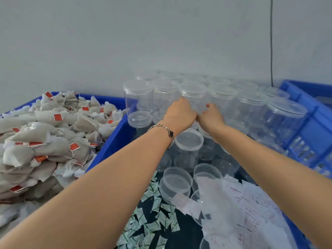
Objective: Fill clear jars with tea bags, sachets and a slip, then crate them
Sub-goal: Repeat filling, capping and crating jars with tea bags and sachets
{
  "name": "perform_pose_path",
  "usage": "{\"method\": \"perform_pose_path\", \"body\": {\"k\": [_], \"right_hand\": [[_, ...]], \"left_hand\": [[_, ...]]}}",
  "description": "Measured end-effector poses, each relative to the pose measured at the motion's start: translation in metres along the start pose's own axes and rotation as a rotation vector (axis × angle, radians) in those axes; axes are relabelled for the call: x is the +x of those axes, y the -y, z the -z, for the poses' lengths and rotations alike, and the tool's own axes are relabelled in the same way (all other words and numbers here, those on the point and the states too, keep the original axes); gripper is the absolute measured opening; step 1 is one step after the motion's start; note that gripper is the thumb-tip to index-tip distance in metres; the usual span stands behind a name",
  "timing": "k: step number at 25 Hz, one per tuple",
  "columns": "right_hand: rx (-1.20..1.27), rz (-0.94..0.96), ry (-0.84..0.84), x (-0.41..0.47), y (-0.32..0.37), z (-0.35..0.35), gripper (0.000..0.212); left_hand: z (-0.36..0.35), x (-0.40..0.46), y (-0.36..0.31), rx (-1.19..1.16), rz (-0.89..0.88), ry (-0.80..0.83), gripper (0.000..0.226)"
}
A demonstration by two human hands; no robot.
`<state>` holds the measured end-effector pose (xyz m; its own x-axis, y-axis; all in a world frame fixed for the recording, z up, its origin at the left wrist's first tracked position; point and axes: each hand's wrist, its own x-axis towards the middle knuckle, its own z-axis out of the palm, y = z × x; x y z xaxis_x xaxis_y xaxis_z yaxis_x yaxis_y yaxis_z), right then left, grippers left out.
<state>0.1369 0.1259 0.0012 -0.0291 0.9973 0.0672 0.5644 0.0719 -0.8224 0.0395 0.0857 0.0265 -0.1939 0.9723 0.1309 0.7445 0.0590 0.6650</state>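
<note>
Reaching to the far stack, the left hand [180,112] and right hand [211,116] both curl round one lidded clear jar [194,97] in its top row, where a careless pull could topple neighbouring jars [222,97].

Dark table [188,230]: sachets [154,218], slips [248,203], jars [186,146].

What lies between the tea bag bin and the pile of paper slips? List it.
In the head view, green-printed sachets lie scattered on the dark surface between the blue tea bag bin and the paper slips, with open clear jars just behind them.
</note>
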Motion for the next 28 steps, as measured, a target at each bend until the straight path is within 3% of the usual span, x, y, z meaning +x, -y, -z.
{"method": "perform_pose_path", "body": {"k": [2,8,15,19,24,28], "right_hand": [[0.004,0.029,-0.02,0.008,0.002,-0.002,0.061],[-0.002,0.025,-0.11,0.009,0.002,-0.004,0.053],[0.099,0.023,-0.048,-0.013,0.009,0.003,0.054],[0.175,0.017,-0.018,-0.04,0.012,0.01,0.051],[0.201,0.069,0.045,-0.085,0.014,0.026,0.069],[0.168,0.141,0.066,-0.125,0.008,0.042,0.066]], "left_hand": [[-0.004,0.004,0.001,-0.054,0.027,-0.073,0.04],[-0.014,0.016,0.004,-0.147,0.056,-0.125,0.058],[-0.016,0.024,0.002,-0.187,0.129,-0.177,0.056],[-0.011,0.004,-0.003,-0.228,0.104,-0.214,0.077],[-0.007,-0.033,-0.001,-0.352,0.07,-0.285,0.09],[-0.001,-0.074,0.002,-0.269,0.072,-0.291,0.106]]}}
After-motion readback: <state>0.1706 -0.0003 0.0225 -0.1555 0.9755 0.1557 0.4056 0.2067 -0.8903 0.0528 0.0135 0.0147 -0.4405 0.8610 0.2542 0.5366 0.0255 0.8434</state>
